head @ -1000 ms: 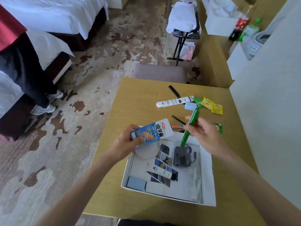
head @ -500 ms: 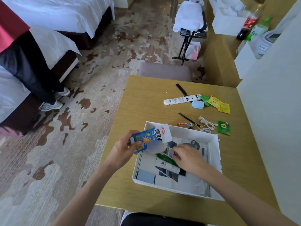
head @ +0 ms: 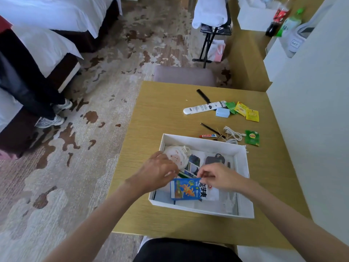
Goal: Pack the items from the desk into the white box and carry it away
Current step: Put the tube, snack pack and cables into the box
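Observation:
The white box (head: 242, 148) sits on the wooden desk (head: 160, 110). A blue and white snack packet (head: 186, 190) lies low inside its near part. My left hand (head: 156, 173) grips the packet's top left edge and my right hand (head: 219, 176) pinches its top right edge. Also in the box are a round white pouch (head: 176, 156), a dark charger (head: 215, 159) and photo leaflets (head: 193, 163). On the desk beyond the box lie a white remote (head: 204, 107), a black comb (head: 203, 95), a small blue box (head: 222, 112), yellow tea bags (head: 252, 115), a green tea bag (head: 252, 138), a white cable (head: 232, 134), a small tube (head: 207, 136) and a black pen (head: 211, 128).
A padded chair (head: 184, 75) stands at the desk's far edge. A white wall (head: 311, 129) runs along the right side. A person's legs (head: 28, 87) are by the beds at the left. A folding rack with white towels (head: 211, 19) stands further back.
My right hand put the green pen into the box, then came to the packet. My left hand brought the packet down from above the box's left rim into the box.

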A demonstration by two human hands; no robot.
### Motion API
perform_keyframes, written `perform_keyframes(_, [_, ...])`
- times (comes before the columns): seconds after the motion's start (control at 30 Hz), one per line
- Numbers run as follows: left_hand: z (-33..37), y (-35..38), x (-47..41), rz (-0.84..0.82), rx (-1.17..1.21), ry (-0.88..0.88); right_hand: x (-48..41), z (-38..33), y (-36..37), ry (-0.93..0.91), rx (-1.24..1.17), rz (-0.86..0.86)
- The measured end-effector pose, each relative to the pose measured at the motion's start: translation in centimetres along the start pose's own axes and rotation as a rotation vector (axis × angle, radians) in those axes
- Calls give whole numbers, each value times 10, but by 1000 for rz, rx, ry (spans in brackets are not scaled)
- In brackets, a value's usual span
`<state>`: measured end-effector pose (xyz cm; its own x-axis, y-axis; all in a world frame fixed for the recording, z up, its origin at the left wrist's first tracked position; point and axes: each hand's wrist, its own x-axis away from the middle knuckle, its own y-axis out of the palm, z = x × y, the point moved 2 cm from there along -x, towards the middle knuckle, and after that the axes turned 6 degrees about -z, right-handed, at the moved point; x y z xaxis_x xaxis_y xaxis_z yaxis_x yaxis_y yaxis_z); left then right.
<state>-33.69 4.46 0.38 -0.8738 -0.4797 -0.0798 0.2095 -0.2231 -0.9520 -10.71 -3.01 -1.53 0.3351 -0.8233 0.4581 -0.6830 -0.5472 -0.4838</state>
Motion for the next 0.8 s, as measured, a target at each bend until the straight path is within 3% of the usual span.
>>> perform_keyframes(0.07, [-6, 3, 1, 44, -14, 16, -5, 5, 14, 29, 16, 4])
perform_keyframes(0.2, [-22, 2, 3, 141, 36, -156, -22, 0, 44, 30, 14, -41])
perform_keyframes(0.27, [-27, 1, 3, 150, 48, -208, -27, -3, 49, 1, 184, -44])
perform_keyframes(0.37, [-31, 1, -1, 144, 90, -234, -26, -9, 35, -64, 413, 89])
perform_keyframes(0.63, [-45, -13, -75, 188, 164, -253, -10, -6, -71, -34, 115, 434])
perform_keyframes(0.8, [-60, -2, -136, 0, 207, -281, -21, 32, -124, 81, 75, 544])
